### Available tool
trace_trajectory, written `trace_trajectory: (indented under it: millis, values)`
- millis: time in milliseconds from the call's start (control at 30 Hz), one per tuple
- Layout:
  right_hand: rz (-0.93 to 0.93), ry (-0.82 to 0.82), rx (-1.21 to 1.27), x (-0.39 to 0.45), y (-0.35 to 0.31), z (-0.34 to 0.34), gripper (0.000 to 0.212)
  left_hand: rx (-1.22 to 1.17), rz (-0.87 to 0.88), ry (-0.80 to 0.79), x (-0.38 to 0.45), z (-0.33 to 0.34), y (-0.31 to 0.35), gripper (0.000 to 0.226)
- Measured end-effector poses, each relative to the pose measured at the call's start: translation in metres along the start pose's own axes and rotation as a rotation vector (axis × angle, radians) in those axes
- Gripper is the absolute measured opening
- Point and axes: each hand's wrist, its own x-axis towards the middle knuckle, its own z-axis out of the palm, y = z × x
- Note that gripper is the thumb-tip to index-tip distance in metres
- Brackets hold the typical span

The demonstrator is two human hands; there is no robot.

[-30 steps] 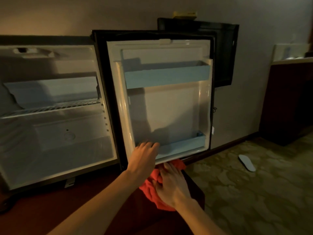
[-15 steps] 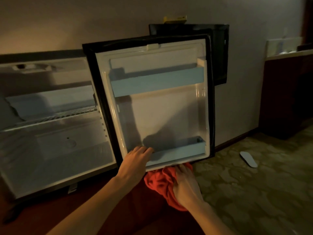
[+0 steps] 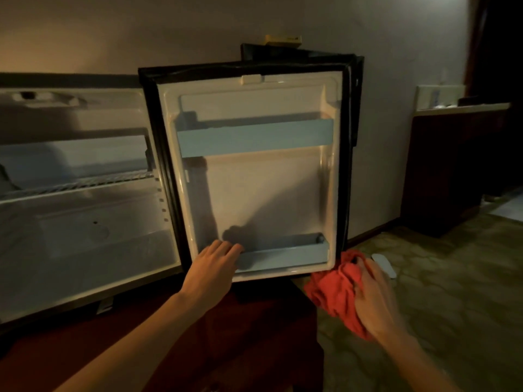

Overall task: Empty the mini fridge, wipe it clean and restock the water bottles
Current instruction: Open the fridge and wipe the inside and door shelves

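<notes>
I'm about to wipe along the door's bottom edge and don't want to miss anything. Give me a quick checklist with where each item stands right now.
1. Red cloth in the right hand: ok.
2. Left hand steadying the fridge door: ok.
3. Door shelves emptied: ok.
4. Fridge interior emptied: ok.
5. Cloth touching the door's lower corner: cannot tell.
6. Door underside clean: cannot tell.
</notes>
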Motion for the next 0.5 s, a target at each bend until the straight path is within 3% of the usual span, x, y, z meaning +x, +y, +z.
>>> trace_trajectory:
  millis: [100, 200, 367, 500]
  values:
    - [0.017, -0.038, -0.030, 0.020, 0.007, -0.021, 0.046, 0.036, -0.019, 0.012, 0.002, 0.000, 0.013, 0.036]
    - [-0.010, 0.030, 0.132, 0.041, 0.006, -0.027, 0.060, 0.084, -0.028, -0.045, 0.012, -0.005, 0.032, 0.044]
    - [-0.077, 0.180, 0.066, 0.071, -0.025, -0.054, 0.062, -0.029, -0.047, -0.089, 0.034, -0.004, 0.054, 0.043]
    - [-0.158, 0.246, 0.009, 0.110, -0.035, -0.080, 0.050, -0.029, -0.019, -0.088, 0.038, -0.005, 0.051, 0.027]
